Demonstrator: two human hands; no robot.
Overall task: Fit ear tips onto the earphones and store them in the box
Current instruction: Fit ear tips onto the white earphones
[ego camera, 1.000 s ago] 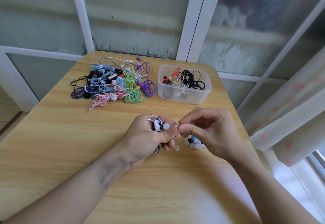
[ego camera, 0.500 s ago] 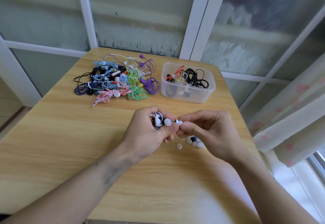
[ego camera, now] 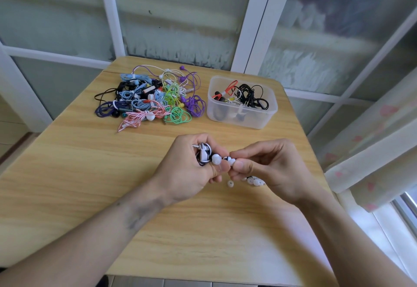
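My left hand (ego camera: 189,171) grips a coiled black-and-white earphone (ego camera: 204,154); one earbud with a white tip (ego camera: 216,159) sticks out above my thumb. My right hand (ego camera: 268,165) pinches a white ear tip (ego camera: 231,161) against the second earbud, right beside the left thumb. Several loose white ear tips (ego camera: 253,181) lie on the table under my right hand, one ear tip (ego camera: 230,183) apart from them. The clear plastic box (ego camera: 242,122) at the back right holds black, red and white earphones.
A pile of coloured earphones (ego camera: 153,99) lies at the back left of the wooden table (ego camera: 90,185). Window frames stand behind the table. A pale curtain (ego camera: 379,142) hangs off the table's right edge.
Both hands stay together at the table's middle, shifted slightly away from me. The right fingers have turned the white tip a little on the earbud. The view has tilted slightly.
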